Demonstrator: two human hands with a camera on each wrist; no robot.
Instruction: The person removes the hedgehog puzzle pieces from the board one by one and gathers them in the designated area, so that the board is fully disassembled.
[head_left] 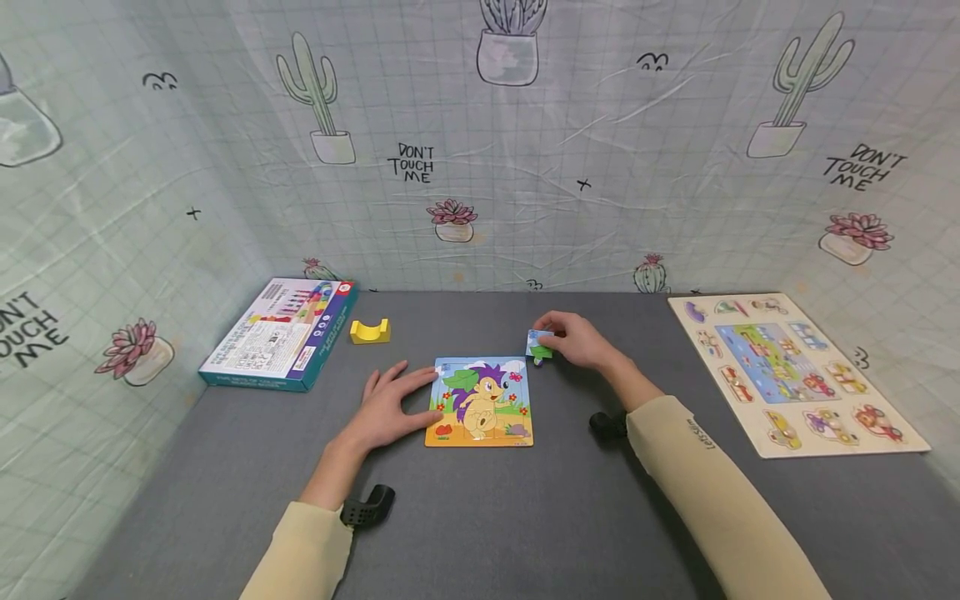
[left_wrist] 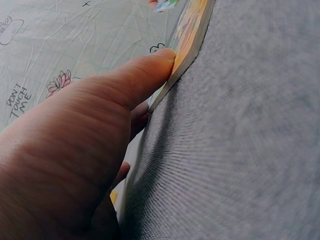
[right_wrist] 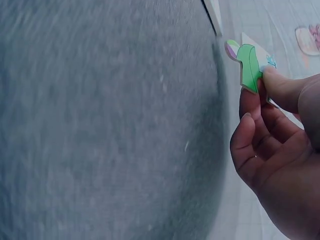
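Observation:
A square hedgehog jigsaw puzzle (head_left: pixel 483 404) lies on the grey table in front of me, with its orange border at the near side. My left hand (head_left: pixel 390 410) rests at the puzzle's left side, its fingers spread. In the left wrist view the thumb (left_wrist: pixel 150 70) touches the orange edge of the board. Just past the puzzle's far right corner, my right hand (head_left: pixel 579 342) pinches a jigsaw piece (head_left: pixel 537 350) between thumb and fingers. A green leaf and a bit of light blue show on that piece (right_wrist: pixel 249 70) in the right wrist view, where it is held above the table.
A teal-edged box (head_left: pixel 281 333) lies at the back left, beside a yellow block (head_left: pixel 371 332) with a curved notch. On the right is a wooden puzzle board (head_left: pixel 735 329) with vehicle pictures. A cactus-print cloth (head_left: pixel 525 167) hangs behind the table (head_left: pixel 480 517).

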